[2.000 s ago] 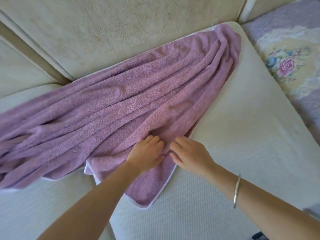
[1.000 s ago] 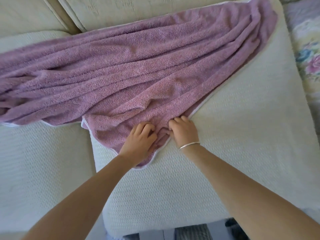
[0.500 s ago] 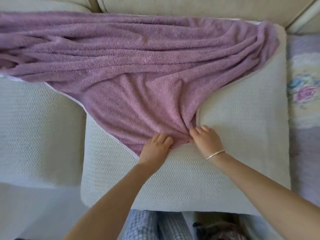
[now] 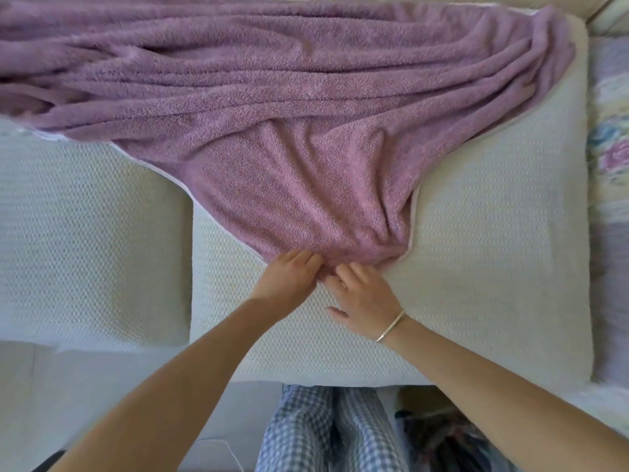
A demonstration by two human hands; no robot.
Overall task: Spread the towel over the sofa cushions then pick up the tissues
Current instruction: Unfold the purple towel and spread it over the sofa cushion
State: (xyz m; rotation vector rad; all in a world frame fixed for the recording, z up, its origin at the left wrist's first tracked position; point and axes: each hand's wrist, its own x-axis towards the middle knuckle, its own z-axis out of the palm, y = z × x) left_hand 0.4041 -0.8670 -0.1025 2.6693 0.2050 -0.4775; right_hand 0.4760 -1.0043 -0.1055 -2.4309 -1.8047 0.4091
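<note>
View: head camera, looking down on the seat; the only view.
Towel: purple towel [image 4: 306,114], bunched in long folds. Its long axis runs left to right along the back of the seat.
Towel position: it lies on the cushions ahead of the person. One corner is drawn forward to a point at the middle of the right cushion [image 4: 493,267].
Key relation: that corner sits directly under both hands, and the rest of the towel fans away from them toward the backrest.
Bare seat: the front of the left cushion [image 4: 85,233] and the front and right side of the right cushion are uncovered.
Left hand: left hand [image 4: 289,277] has its fingers curled over the corner's hem and appears to grasp it. The thumb is hidden.
Right hand: right hand [image 4: 364,298] is touching the left hand, with bent fingers at the same corner and the thumb splayed on the cushion. Whether it grips cannot be told.
Nearer hand: neither, since both meet at the corner. Bare cloth to the right is closer to the right hand, and bare cloth to the left is closer to the left hand.
Judgement: spreading is part done. The next move probably means parting the hands along the hem and drawing it toward the front edge.
Tissues: not in view.
Other: bracelet [image 4: 391,325] on the right wrist, checked trousers [image 4: 306,427] below, floral cloth [image 4: 609,148] at far right.
Writing: no brand, label or text is legible.
</note>
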